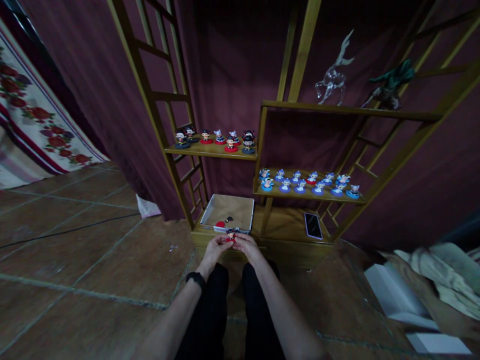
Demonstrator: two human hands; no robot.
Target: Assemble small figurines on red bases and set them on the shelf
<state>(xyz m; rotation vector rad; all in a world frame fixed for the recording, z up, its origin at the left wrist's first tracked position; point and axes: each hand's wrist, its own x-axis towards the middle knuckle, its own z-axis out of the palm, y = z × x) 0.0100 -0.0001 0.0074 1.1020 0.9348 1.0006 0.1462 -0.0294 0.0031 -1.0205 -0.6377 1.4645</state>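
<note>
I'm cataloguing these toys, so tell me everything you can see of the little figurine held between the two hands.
The figurine is tiny, with a dark head above a red base. It looks like painted plastic, but finer detail is too small to tell. It seems roughly upright, pinched between the fingertips of the left hand and the right hand. It sits just in front of the near wall of the open cardboard box, low over the floor.
</note>
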